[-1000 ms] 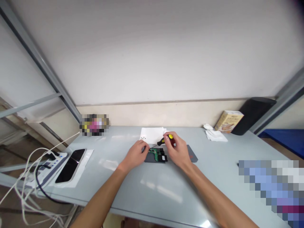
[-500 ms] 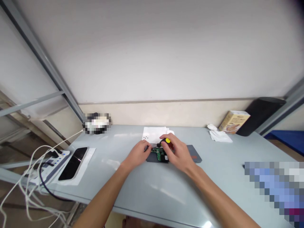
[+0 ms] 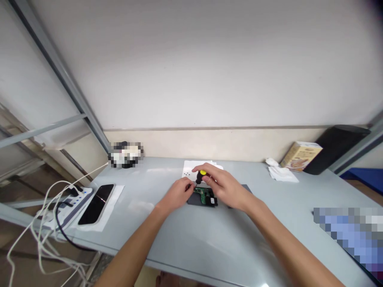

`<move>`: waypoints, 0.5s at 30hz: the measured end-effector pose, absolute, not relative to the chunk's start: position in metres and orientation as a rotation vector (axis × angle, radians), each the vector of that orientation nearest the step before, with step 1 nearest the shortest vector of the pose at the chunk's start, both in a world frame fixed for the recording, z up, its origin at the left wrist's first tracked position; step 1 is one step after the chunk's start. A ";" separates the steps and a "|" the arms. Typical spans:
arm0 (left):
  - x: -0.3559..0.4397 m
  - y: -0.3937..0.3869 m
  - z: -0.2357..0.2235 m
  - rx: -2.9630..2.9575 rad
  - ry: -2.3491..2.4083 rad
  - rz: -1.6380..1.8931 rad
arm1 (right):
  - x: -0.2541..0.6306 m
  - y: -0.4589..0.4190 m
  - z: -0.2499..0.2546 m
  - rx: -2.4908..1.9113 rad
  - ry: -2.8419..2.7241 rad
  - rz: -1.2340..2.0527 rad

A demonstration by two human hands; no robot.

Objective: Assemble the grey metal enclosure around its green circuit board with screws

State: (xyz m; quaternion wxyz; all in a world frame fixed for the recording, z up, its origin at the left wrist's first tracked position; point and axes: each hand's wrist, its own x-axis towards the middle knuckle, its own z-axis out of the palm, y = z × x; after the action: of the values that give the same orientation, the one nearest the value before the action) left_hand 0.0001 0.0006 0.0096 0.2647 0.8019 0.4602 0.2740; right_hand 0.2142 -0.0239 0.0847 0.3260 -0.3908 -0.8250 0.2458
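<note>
A short black and yellow screwdriver (image 3: pixel 199 177) is gripped in the fingers of my right hand (image 3: pixel 226 186). Its shaft points down toward the upper left corner of a green circuit board (image 3: pixel 206 195) with a black part at its right end. My left hand (image 3: pixel 180 192) is closed in a pinch at that same corner, close to the screwdriver's tip. Whatever its fingertips hold is hidden. Under the board lies a flat dark grey piece (image 3: pixel 195 199), partly covered by my right hand. Behind it, several small dark bits (image 3: pixel 187 173) rest on white paper (image 3: pixel 191 164).
On the left are a phone (image 3: pixel 97 204) on white paper, a power strip (image 3: pixel 72 207) and tangled white cables (image 3: pixel 38 243). Crumpled tissue (image 3: pixel 283 173), a yellow box (image 3: pixel 301 156) and a black cylinder (image 3: pixel 336 147) stand back right. Blurred-out items lie at the right edge and back left.
The screwdriver has swung more upright, its handle shifting left with my right hand. My left hand stays pinched at the board's corner. The whole view has shifted slightly.
</note>
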 end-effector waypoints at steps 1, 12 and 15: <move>0.000 0.001 0.010 2.165 1.243 0.740 | 0.213 -0.021 0.088 -1.031 -2.165 0.666; 0.001 0.002 0.006 2.181 1.290 0.736 | 0.197 -0.004 0.064 -0.980 -1.909 0.699; 0.000 0.004 0.005 2.177 1.285 0.745 | 0.195 -0.005 0.055 -0.993 -1.839 0.667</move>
State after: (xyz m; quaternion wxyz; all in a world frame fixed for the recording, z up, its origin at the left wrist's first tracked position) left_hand 0.0004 0.0036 0.0047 0.2504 0.7996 0.4722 0.2738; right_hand 0.1947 -0.0054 0.0546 0.4563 -0.4029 -0.7459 0.2705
